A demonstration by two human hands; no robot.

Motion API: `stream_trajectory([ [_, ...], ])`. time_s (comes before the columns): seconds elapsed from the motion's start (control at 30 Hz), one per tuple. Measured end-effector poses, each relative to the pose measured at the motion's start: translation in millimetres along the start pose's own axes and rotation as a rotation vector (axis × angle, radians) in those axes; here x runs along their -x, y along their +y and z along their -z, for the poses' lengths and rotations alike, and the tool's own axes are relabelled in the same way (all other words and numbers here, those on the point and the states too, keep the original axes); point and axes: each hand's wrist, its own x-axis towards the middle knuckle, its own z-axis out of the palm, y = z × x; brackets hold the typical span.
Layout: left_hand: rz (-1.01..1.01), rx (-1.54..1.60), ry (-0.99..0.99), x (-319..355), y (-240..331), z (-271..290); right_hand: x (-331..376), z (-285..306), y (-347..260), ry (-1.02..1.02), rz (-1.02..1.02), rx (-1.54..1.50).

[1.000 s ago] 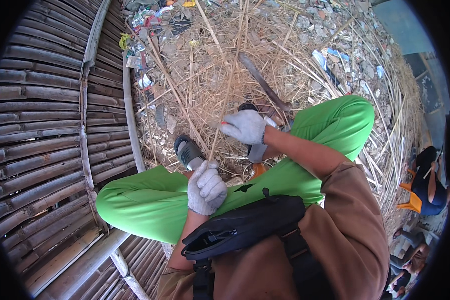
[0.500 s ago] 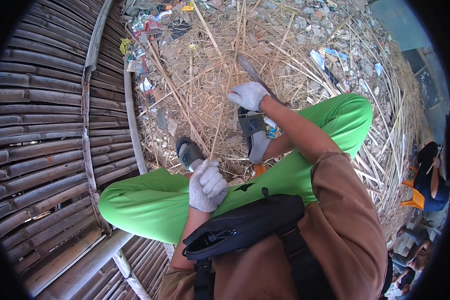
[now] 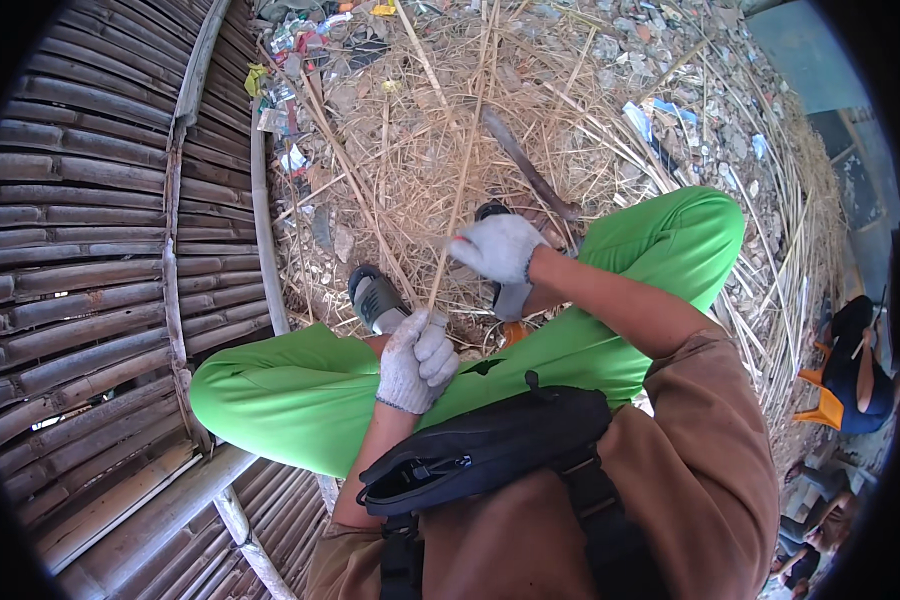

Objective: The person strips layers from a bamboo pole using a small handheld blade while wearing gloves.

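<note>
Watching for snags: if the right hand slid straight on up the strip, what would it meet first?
Probably nothing: the right hand grips the strip, which runs free above the straw; depth unclear.

Thin pale bamboo strip (image 3: 462, 170), long, near upright, over straw-littered ground

A thin pale bamboo strip (image 3: 462, 190) runs from the lower left hand (image 3: 416, 360) up past the right hand (image 3: 497, 246), which lies farther forward and to the right; behind both lies a heap of dry straw-coloured bamboo slivers (image 3: 420, 150), with a curved wall of grey bamboo poles (image 3: 90, 260) on the left
</note>
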Motion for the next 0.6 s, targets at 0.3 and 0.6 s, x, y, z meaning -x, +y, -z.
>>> stream_trajectory([
  [0.3,0.036,-0.041,0.037,-2,2,5,21,1,-29,-0.057,0.065,-0.026],
  [0.6,0.052,-0.039,-0.028,-4,4,13,-6,20,-6,-0.060,-0.019,-0.016],
])
